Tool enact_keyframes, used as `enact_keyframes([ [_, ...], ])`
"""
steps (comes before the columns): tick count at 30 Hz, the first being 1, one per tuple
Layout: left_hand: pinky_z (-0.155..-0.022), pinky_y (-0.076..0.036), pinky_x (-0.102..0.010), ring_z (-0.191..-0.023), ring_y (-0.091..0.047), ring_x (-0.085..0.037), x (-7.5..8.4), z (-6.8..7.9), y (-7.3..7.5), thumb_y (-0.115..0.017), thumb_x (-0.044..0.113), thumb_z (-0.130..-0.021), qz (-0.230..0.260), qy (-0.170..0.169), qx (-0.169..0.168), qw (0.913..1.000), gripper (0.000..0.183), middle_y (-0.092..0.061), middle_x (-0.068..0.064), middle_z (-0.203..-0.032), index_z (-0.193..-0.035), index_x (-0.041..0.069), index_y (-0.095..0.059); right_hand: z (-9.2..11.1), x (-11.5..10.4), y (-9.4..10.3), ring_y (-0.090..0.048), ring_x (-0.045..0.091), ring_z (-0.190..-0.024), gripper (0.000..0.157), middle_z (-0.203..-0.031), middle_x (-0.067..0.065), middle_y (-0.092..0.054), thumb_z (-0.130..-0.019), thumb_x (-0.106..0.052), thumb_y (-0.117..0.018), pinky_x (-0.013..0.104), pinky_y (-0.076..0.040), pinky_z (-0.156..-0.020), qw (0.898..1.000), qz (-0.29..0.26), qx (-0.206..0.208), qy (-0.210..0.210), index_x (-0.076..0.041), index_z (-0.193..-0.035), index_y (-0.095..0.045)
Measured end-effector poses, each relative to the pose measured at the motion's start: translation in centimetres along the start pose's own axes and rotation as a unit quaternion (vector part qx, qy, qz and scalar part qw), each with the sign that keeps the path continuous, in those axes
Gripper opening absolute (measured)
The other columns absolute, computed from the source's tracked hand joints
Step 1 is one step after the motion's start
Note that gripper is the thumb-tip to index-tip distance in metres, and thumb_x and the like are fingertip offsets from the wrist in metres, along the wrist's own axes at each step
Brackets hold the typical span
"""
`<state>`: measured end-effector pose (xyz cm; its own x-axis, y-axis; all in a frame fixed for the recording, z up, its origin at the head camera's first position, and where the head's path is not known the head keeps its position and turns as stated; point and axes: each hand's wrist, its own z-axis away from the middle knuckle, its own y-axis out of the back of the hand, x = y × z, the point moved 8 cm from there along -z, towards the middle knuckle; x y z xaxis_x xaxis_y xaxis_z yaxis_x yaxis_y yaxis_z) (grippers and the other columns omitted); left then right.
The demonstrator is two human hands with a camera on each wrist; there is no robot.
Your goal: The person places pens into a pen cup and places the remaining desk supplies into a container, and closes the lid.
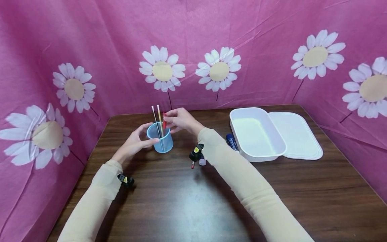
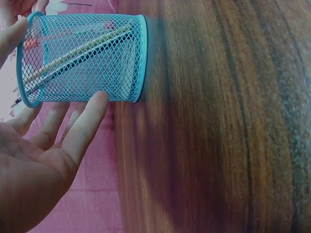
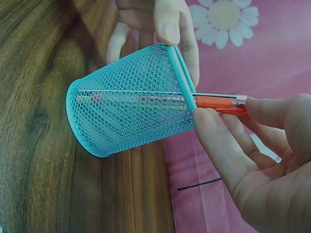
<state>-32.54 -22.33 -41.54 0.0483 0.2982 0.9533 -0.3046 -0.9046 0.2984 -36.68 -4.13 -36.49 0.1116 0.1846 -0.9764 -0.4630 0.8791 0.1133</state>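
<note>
A light-blue mesh pen cup (image 1: 164,145) stands upright on the table. My left hand (image 1: 132,145) holds it from the left, thumb against its near side by the rim and fingers spread around the other side. My right hand (image 1: 183,121) pinches the upper end of a red pen (image 3: 214,102), whose lower part is inside the cup. Two slim pencil-like sticks, a dark one (image 1: 155,117) and a yellow one (image 1: 159,116), lean in the cup with pale ends up. Through the mesh in the left wrist view, the yellow stick (image 2: 82,51) slants across the inside.
Right of the cup stands a white plastic box (image 1: 257,134), its white lid (image 1: 297,136) beside it. A dark-blue glue stick (image 1: 231,142) lies against the box. Beneath my right wrist, a red-tipped item (image 1: 192,165) and a pale cap (image 1: 202,162) are partly hidden. Pink flowered cloth hangs behind.
</note>
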Motion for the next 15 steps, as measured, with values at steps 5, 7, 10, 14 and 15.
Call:
enact_keyframes([
  [5,-0.092,-0.057,-0.05,-0.116,-0.055,-0.028,0.04,0.05,0.07,-0.083,0.026,-0.088,-0.003,0.002,0.001,1.0,0.083,-0.053,-0.018,-0.136,-0.154,0.012,-0.036,0.11,-0.01,-0.1,-0.071,0.03,-0.099,0.032,-0.118,0.02,-0.068,-0.102,-0.014,-0.064,0.042,-0.062,-0.077,1.0,0.006,-0.003,0.009,-0.001,-0.131,-0.063],
  [7,-0.091,-0.057,-0.051,-0.114,-0.057,-0.027,0.09,0.02,0.08,-0.083,0.027,-0.087,-0.004,0.0,0.001,1.0,0.083,-0.052,-0.019,-0.135,-0.155,0.012,-0.036,0.06,0.04,-0.08,-0.07,0.032,-0.101,0.031,-0.121,0.021,-0.067,-0.102,-0.013,-0.063,0.041,-0.063,-0.075,1.0,0.005,-0.003,0.011,-0.001,-0.131,-0.063],
  [10,-0.09,-0.057,-0.052,-0.112,-0.059,-0.027,0.14,0.02,0.08,-0.083,0.026,-0.087,-0.005,-0.002,0.001,1.0,0.083,-0.052,-0.019,-0.134,-0.154,0.012,-0.036,-0.05,0.17,-0.04,-0.07,0.033,-0.103,0.03,-0.123,0.022,-0.066,-0.103,-0.012,-0.062,0.041,-0.063,-0.075,1.0,-0.002,-0.003,0.009,0.0,-0.131,-0.062],
  [14,-0.091,-0.056,-0.053,-0.113,-0.059,-0.027,0.05,0.0,0.06,-0.083,0.026,-0.087,0.0,0.0,0.0,1.0,0.083,-0.052,-0.019,-0.135,-0.154,0.012,-0.036,-0.05,0.23,-0.04,-0.069,0.035,-0.103,0.028,-0.123,0.023,-0.066,-0.103,-0.011,-0.061,0.044,-0.062,-0.077,1.0,-0.011,-0.001,0.003,0.0,-0.129,-0.063],
  [15,-0.091,-0.056,-0.053,-0.113,-0.059,-0.027,0.03,0.0,0.05,-0.083,0.026,-0.087,0.002,0.001,0.0,1.0,0.083,-0.052,-0.019,-0.136,-0.154,0.012,-0.036,-0.05,0.24,-0.04,-0.069,0.035,-0.103,0.028,-0.123,0.023,-0.066,-0.103,-0.011,-0.061,0.043,-0.062,-0.077,1.0,-0.012,-0.001,0.002,0.0,-0.129,-0.063],
])
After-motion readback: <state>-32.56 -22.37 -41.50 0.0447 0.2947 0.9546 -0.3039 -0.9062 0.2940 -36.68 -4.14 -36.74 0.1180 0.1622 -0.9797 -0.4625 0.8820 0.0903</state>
